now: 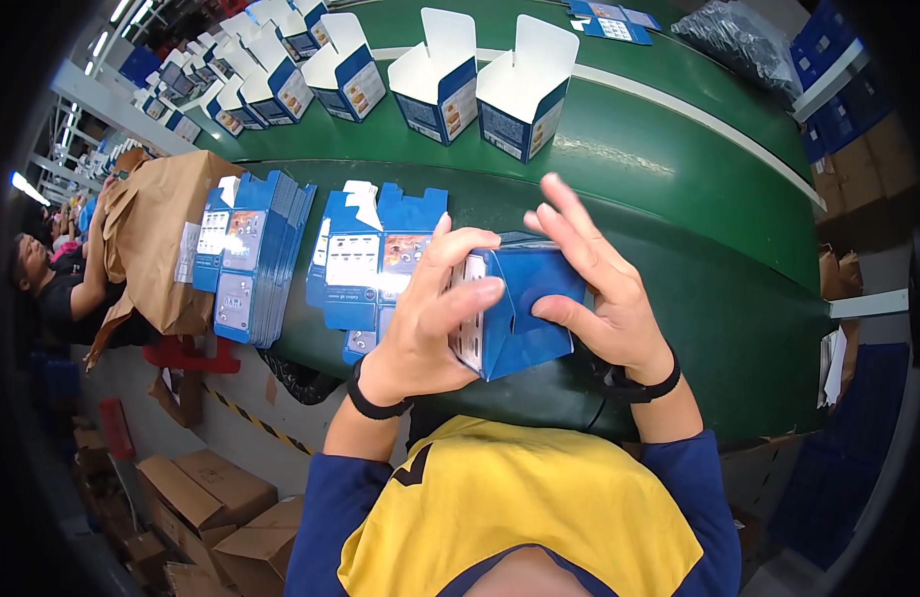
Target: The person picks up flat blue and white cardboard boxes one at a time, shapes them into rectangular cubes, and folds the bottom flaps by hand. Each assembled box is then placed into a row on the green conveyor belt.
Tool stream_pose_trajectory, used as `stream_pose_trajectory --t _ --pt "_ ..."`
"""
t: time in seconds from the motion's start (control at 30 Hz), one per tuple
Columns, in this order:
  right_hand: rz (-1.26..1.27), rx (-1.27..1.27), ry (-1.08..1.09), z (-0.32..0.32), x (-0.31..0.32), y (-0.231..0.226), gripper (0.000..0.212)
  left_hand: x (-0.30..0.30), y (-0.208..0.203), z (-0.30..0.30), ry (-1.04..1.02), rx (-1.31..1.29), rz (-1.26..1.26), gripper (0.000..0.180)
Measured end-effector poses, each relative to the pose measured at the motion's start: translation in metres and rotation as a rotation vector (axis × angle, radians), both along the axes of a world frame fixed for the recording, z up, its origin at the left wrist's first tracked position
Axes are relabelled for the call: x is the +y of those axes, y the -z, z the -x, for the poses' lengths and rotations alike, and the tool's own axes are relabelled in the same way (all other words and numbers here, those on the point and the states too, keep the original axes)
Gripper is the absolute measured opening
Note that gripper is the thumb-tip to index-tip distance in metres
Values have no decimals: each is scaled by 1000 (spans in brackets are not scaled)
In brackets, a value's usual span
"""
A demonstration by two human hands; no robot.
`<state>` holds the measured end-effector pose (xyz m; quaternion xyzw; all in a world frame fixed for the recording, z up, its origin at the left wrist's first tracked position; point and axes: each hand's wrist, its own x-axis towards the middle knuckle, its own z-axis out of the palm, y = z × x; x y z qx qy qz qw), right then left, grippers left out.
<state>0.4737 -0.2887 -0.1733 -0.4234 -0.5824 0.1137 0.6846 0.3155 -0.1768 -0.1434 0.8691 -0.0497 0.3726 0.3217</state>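
A small blue carton [535,306] is between my two hands, its blue flap side facing up and its white printed side to the left. My left hand [420,313] grips it by that left side, thumb and index finger at the upper edges. On the right, my right hand [609,294] presses its thumb on the overlapping blue flaps, while its other fingers stretch along the far right side. To the left of the hands lie flat blue carton blanks [375,249], and beyond them a taller stack of the same blanks [256,259].
Several formed cartons with raised white lids [524,90] stand along the green conveyor [669,149]. A brown paper sack [166,239] sits at the left, near another person [57,284]. A grey plastic bag [733,45] lies far right. Cardboard boxes [206,488] are on the floor, lower left.
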Motion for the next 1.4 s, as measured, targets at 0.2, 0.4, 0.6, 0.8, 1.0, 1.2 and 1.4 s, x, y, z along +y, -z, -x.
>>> stream_pose_trajectory --t 0.2,0.4,0.6,0.8,1.0,1.2,1.4 --pt "127 -127 -3 0 -3 -1 55 -5 -10 7 -20 138 -129 73" --pt "146 -198 18 -2 -8 -1 54 -8 -18 6 -3 230 -175 75" --pt "53 219 -206 0 -15 -3 62 -23 4 -8 -18 129 -123 78" --pt "50 325 -122 -1 -15 0 75 -23 -3 -8 -16 168 -135 89" --pt "242 870 -479 -14 -6 21 84 -13 -13 1 143 91 -447 81" --pt "420 1000 -742 -27 19 32 93 63 7 27 -476 473 -734 77" --pt "1 361 337 -104 92 70 117 65 7 71 -1138 1087 -179 97"
